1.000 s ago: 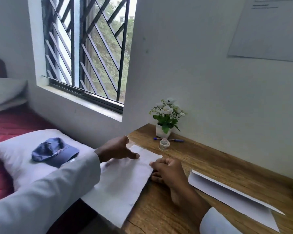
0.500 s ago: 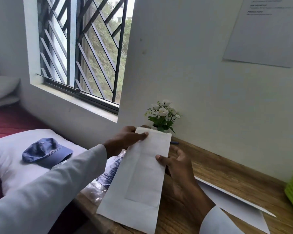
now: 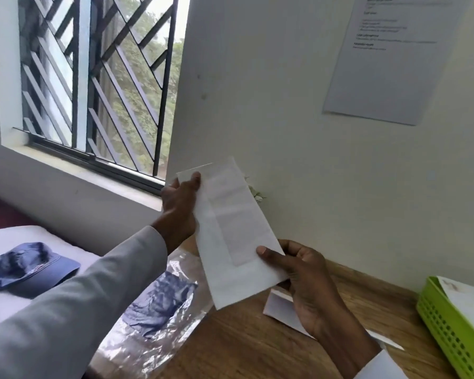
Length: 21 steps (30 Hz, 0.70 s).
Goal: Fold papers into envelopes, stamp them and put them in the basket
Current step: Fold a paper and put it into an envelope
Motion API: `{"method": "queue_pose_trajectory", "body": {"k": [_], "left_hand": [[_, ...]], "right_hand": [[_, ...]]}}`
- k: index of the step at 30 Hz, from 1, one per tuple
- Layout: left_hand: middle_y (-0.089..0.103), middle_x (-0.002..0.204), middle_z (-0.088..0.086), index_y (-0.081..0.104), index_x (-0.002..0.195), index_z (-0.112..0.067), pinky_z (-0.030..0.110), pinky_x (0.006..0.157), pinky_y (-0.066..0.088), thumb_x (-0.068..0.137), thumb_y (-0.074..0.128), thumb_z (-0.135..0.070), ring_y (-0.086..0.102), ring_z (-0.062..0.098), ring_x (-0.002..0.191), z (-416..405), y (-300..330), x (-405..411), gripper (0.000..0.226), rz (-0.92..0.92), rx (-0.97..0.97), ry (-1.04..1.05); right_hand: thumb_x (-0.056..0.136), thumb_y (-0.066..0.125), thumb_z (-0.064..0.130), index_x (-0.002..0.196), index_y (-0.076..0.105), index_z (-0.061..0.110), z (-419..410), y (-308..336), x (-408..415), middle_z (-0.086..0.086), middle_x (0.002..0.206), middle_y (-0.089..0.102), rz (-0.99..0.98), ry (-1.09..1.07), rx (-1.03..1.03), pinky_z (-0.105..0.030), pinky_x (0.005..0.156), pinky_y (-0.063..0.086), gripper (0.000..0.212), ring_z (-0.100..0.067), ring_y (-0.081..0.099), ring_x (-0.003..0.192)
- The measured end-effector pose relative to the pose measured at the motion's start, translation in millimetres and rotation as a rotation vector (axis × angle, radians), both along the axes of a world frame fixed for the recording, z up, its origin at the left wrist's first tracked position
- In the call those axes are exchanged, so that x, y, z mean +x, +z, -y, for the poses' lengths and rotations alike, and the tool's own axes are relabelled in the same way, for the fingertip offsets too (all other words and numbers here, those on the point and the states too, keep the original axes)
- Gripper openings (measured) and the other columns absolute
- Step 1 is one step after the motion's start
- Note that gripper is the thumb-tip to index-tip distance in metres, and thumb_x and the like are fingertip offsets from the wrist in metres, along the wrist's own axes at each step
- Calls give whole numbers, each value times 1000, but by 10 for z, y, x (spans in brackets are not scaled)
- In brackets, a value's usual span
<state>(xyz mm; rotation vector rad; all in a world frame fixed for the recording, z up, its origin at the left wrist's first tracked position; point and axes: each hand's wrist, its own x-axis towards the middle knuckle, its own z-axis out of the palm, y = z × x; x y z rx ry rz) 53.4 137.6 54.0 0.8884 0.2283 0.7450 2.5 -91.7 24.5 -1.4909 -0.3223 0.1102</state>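
Holding item: folded paper (image 3: 230, 233), lifted above the bench (image 3: 238, 343), upright and tilted. Left hand (image 3: 179, 203) pinches its upper left edge; right hand (image 3: 298, 266) pinches its lower right corner. Green basket (image 3: 446, 329) stands well apart, far right.

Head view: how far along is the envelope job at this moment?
Done: the green plastic basket already holds white paper, though whether that is a stamped envelope is unclear. In hand: the left hand and right hand hold a long white envelope with a folded sheet showing through above the wooden desk. Left: stamping it, basketing it, then the white paper under the right wrist.
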Motion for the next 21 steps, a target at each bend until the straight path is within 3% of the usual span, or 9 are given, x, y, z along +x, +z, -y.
{"method": "queue_pose_trajectory", "body": {"k": [2,5,7,11,12,14,16,18,21], "left_hand": [[71,92,9,68,85,-14,46,79,59,83,73,-15,69,26,77,77,1,66,6,17,-26,-7],[70,88,12,67,95,-11,42,67,60,83,72,-12,67,28,73,298,-76,99,13,57,-71,-152],[68,93,16,66,98,-9,41,67,57,82,71,-8,66,30,75,446,-144,129,17,31,-39,-260],[70,92,16,65,105,-5,33,54,55,76,73,-3,67,32,78,609,-322,179,30,-77,102,-392],[70,92,16,64,107,-4,32,52,55,75,74,-2,66,30,77,627,-371,207,33,-111,151,-443],[71,99,17,63,113,-4,43,70,60,70,80,-7,68,34,88,635,-508,280,46,-193,273,-598],[72,105,18,66,114,-9,56,85,56,61,86,-20,68,40,97,659,-609,343,57,-275,442,-711],[73,104,16,69,111,-13,57,84,55,58,88,-32,69,39,97,695,-697,377,60,-305,541,-719],[73,101,19,71,105,-7,59,83,55,67,85,-36,69,39,94,804,-779,404,49,-267,553,-620]], "right_hand": [[73,81,14,94,75,5,169,55,51,-8,93,78,10,-67,24,-37,75,60,24,-24,72,86],[73,82,12,89,73,3,448,117,181,-11,87,76,33,-243,119,-35,69,58,20,-25,69,81],[73,82,11,88,72,4,645,136,300,-12,86,74,28,-364,173,-32,61,58,20,-27,68,77],[67,86,13,93,71,5,956,96,477,-18,95,75,-26,-454,261,-59,80,57,31,-38,70,91],[70,84,12,94,70,5,1019,86,497,-18,94,75,-39,-458,259,-61,80,56,29,-39,71,90],[77,79,11,94,70,6,1133,30,522,-16,88,76,-57,-451,251,-54,71,59,20,-35,71,81],[81,76,11,94,72,6,1226,-50,533,-13,84,77,-63,-457,230,-46,63,59,14,-31,73,73],[81,76,12,97,72,4,1289,-178,571,-14,85,77,-45,-479,198,-44,65,60,18,-30,74,72],[80,77,17,97,73,3,1383,-392,617,-17,90,77,-83,-489,149,-56,80,57,23,-36,73,85]]}}
